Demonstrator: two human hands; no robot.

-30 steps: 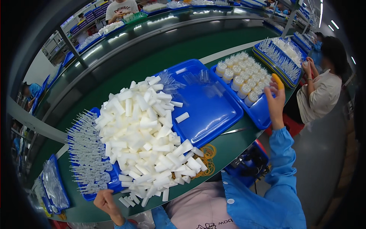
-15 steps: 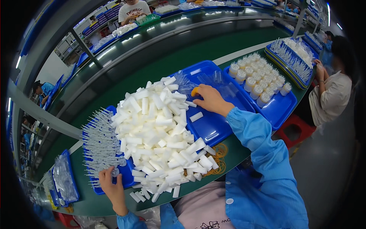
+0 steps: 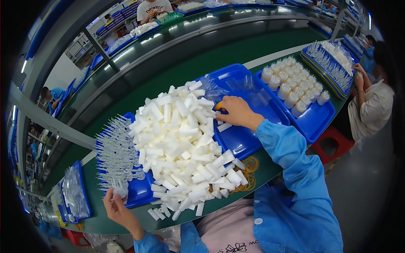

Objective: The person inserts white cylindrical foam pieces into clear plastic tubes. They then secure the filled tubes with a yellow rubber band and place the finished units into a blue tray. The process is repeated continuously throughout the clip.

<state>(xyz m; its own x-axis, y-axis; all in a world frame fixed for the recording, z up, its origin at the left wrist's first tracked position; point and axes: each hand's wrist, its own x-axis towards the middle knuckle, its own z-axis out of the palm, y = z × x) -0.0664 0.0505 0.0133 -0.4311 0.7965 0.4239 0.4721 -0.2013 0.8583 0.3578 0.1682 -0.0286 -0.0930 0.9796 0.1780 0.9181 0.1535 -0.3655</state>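
Right hand [image 3: 236, 113] rests fingers-curled on the edge of the white foam-stick heap [image 3: 181, 143] spilling over the blue tray [image 3: 244, 143], left hand [image 3: 118, 206] pinches a clear syringe-like piece [image 3: 120, 192]; best to draw one stick from the rim without toppling the heap.

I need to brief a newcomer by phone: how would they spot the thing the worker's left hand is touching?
Start at the big heap of white foam sticks on the green table. Left of it lies a row of clear plastic tubes on a blue tray. At the row's near end the left hand pinches a small white cap-like piece, rounder and stubbier than the slim tubes.
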